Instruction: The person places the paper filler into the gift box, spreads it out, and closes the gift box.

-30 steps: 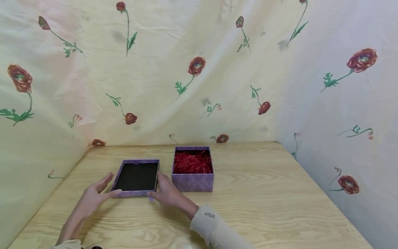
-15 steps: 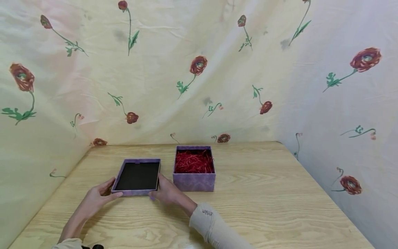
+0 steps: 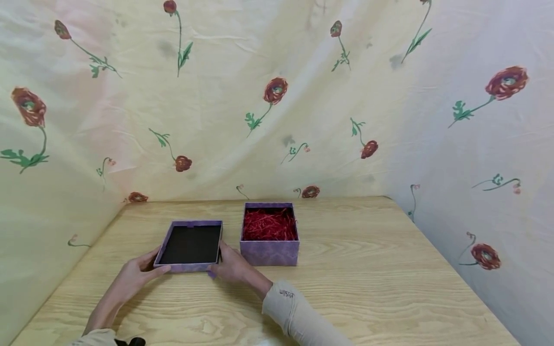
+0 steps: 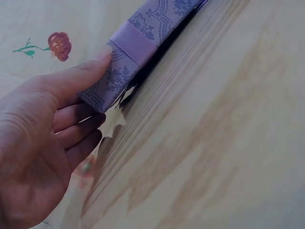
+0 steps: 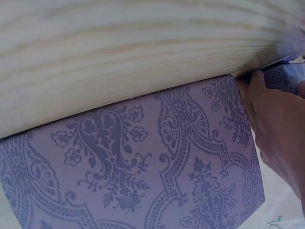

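Note:
A shallow purple box lid (image 3: 183,268) with a black inside lies inner side up at the left of the table. My left hand (image 3: 133,278) grips its front left corner. In the left wrist view the thumb presses the patterned side near a ribbon band (image 4: 134,44), fingers under the corner; a dark gap shows beneath part of the lid. My right hand (image 3: 235,265) holds the front right corner, where a purple ribbon end (image 3: 211,275) hangs. Right of it stands the open purple box (image 3: 269,253), filled with red shredded paper (image 3: 269,225).
The wood-grain table (image 3: 368,288) extends to the right and front. A flower-printed cloth (image 3: 225,105) hangs behind and at both sides. The box's patterned wall (image 5: 128,162) is close beside the right wrist. A small black object (image 3: 136,341) shows at the left sleeve.
My left fingers have closed in from beside the lid onto its left corner. The right hand keeps its hold. Lid and box stay in about the same place.

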A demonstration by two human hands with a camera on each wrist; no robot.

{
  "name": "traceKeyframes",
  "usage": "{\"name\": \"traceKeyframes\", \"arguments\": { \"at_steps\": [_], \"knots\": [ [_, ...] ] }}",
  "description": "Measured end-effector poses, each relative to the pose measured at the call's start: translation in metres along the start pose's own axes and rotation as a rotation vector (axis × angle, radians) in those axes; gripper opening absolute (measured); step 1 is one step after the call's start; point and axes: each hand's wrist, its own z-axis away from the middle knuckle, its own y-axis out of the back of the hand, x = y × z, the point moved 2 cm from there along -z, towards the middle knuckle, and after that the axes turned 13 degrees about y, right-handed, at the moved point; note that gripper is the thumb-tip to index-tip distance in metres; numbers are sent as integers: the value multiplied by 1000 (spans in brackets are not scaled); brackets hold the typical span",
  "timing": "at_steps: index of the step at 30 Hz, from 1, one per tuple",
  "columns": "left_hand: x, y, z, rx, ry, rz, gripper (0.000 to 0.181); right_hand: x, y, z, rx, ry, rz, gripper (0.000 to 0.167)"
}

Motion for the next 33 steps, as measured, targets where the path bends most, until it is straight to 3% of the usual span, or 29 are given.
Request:
{"name": "traceKeyframes", "arguments": {
  "at_steps": [11, 20, 28, 33],
  "knots": [
    [6, 4, 5, 41, -13, 76, 71, -1, 5, 0, -2, 2, -117, 74],
    [20, 14, 14, 91, -41, 74, 69, -13, 12, -1, 4, 86, -234, 78],
    [39, 15, 18, 162, -58, 48, 70, -27, 29, 3, 71, 100, -161, 78],
    [51, 16, 21, 200, -64, 55, 70, -36, 42, 5, 66, 123, -185, 76]
  ]
}}
